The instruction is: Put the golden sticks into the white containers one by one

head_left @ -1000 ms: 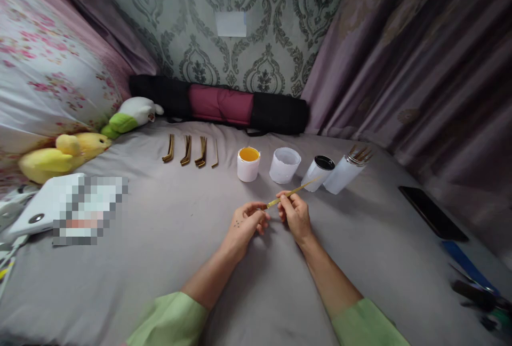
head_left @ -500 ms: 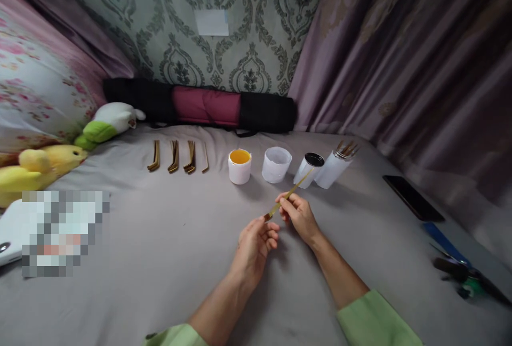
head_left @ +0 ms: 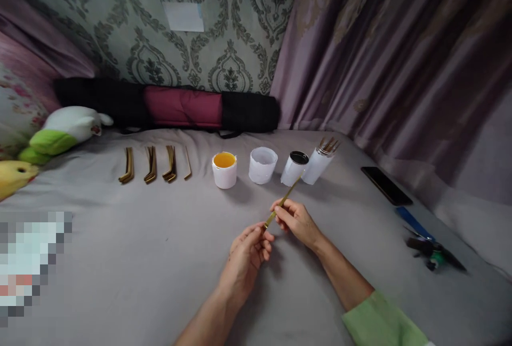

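Note:
A thin, flat golden strip (head_left: 290, 190) slants up and away between my hands. My left hand (head_left: 243, 260) pinches its near end between thumb and fingers, the other fingers loosely curled. Farther along the strip, my right hand (head_left: 299, 224) grips it with thumb and fingertips. Its far tip rises in front of a white-wrapped can (head_left: 291, 174) with a dark inside. Similar bent strips lie in bundles to the left: one bundle (head_left: 128, 165), a second bundle (head_left: 151, 167) and a third bundle (head_left: 170, 165). Beside them lies a single thin strip (head_left: 187, 162).
A white cup with yellow inside (head_left: 224, 176), a white tub (head_left: 263, 170) and a white container of brown sticks (head_left: 318, 169) stand in a row. At right lie a phone (head_left: 386, 186) and blue-handled tools (head_left: 416, 223). Behind is a black-and-maroon roll (head_left: 182, 107); plush toys (head_left: 66, 130) sit left.
The view has swung right, so things sit farther left in it. Both hands still hold the strip; the left thumb now covers more of its near end.

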A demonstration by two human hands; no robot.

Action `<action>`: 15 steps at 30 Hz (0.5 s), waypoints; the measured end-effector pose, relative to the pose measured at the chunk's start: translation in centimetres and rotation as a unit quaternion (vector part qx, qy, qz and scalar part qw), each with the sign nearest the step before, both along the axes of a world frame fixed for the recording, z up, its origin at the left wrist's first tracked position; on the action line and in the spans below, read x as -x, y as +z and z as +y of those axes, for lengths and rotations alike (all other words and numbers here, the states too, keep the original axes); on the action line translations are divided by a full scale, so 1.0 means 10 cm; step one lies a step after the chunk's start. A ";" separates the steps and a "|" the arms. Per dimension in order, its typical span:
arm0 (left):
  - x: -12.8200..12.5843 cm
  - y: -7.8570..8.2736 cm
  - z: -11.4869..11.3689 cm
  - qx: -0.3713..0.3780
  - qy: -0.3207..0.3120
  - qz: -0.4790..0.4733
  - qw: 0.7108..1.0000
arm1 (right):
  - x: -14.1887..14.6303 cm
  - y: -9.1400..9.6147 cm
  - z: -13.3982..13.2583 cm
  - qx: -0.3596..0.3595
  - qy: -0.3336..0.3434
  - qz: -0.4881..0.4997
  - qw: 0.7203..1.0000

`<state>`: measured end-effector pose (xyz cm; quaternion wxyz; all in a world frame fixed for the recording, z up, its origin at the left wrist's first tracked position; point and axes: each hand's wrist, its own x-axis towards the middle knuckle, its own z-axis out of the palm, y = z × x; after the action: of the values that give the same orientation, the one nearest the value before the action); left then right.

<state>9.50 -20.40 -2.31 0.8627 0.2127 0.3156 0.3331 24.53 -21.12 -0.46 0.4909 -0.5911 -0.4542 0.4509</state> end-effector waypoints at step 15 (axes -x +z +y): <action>0.04 0.02 0.06 0.031 -0.038 0.016 0.999 | -0.15 0.11 0.05 -0.008 -0.070 0.004 0.998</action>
<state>9.13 -19.79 -2.07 0.8755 0.2031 0.3312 0.2872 26.05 -20.64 0.59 0.5278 -0.6156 -0.4137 0.4139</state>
